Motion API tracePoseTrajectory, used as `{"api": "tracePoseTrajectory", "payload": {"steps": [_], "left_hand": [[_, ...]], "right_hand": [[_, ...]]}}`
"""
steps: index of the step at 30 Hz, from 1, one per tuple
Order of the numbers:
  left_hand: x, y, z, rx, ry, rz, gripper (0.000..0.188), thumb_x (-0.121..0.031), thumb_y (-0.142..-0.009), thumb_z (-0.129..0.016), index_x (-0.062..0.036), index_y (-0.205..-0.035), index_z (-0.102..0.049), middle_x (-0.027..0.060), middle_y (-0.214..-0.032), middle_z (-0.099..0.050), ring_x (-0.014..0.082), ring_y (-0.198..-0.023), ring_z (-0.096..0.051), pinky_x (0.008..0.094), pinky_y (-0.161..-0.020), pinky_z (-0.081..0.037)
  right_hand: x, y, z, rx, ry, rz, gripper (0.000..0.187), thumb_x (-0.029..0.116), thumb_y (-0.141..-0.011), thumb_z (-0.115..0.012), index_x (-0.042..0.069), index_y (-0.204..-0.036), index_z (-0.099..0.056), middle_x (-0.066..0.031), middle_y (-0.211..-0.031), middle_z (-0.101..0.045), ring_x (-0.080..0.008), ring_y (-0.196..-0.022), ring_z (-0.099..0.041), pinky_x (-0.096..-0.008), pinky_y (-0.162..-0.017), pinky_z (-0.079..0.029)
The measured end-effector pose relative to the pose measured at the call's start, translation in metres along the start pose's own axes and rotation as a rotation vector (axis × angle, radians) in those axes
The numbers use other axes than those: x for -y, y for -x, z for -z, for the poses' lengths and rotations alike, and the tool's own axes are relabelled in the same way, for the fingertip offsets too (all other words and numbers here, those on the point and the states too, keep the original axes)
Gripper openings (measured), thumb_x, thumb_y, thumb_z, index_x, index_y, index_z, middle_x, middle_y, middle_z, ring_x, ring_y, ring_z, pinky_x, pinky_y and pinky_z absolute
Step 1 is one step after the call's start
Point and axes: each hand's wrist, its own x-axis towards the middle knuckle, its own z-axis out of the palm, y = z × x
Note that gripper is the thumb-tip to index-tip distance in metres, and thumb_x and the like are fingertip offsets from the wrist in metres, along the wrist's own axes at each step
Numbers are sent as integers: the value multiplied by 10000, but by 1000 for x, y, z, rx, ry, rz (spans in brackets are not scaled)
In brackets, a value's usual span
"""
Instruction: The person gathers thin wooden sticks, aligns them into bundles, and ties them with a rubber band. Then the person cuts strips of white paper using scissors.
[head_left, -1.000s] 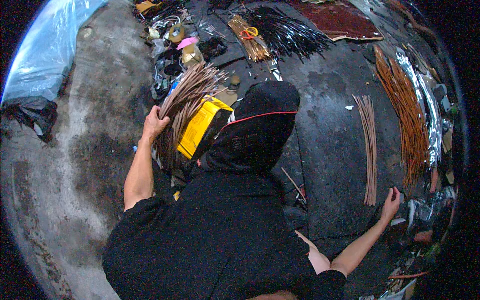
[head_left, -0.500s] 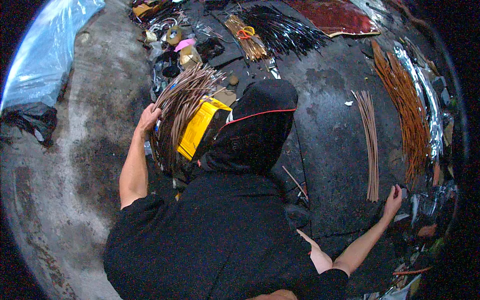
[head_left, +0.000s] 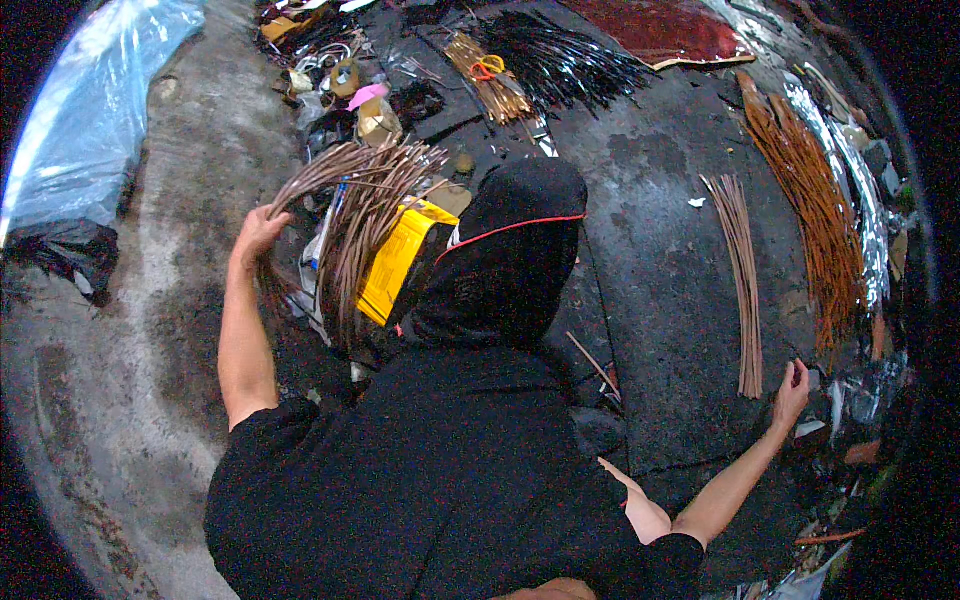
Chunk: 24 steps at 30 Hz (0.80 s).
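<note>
At the left, my left hand [head_left: 262, 232] is closed around part of a bundle of thin brown strips [head_left: 365, 205]. The held strips arch from the hand over to the rest of the bundle, which lies beside a yellow packet [head_left: 392, 262]. On the right, my right hand [head_left: 791, 392] has its fingers bent together near the lower end of a smaller row of brown strips [head_left: 740, 290]. It is apart from that row, and whatever the fingertips may hold is too small to make out.
Orange-brown strands [head_left: 812, 220] and shiny silver strips [head_left: 862, 210] lie at the far right. At the back are orange-handled scissors [head_left: 487, 68] on a tan bundle, black strips [head_left: 565, 60] and a dark red sheet [head_left: 655, 32]. Blue plastic sheeting [head_left: 85, 130] covers the upper left.
My left hand has moved left and slightly away from me, drawing some brown strips out from the bundle. The right hand has shifted only slightly, its fingers still bent.
</note>
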Motion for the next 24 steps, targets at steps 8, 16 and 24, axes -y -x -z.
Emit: {"api": "tracePoseTrajectory", "payload": {"steps": [8, 16, 24], "left_hand": [[-63, 5, 101, -234, -82, -29, 279, -319, -769, -594, -42, -780, -565, -31, -604, -454, 89, -548, -409, 270, -510, -336], [-176, -4, 166, -306, 188, -372, 320, -409, -831, -564, -92, -870, -579, -68, -610, -406, 50, -537, -375, 220, -470, -274], [-452, 13, 52, 59, 864, -1060, 359, -407, -852, -565, -81, -1001, -590, -24, -778, -576, 74, -661, -516, 244, -588, -398]], "right_hand": [[-19, -11, -8, -44, 14, 77, 322, 248, -896, -528, 20, -1121, -557, -105, -1030, -615, -193, -916, -580, -298, -812, -439], [57, -8, 23, 20, -92, 28, 327, 248, -900, -518, 8, -1121, -553, -99, -1044, -606, -200, -983, -561, -304, -861, -420], [300, 1, 80, 129, -584, 346, 349, 167, -824, -629, 60, -1149, -558, -66, -1081, -590, -156, -983, -566, -284, -876, -439]]}}
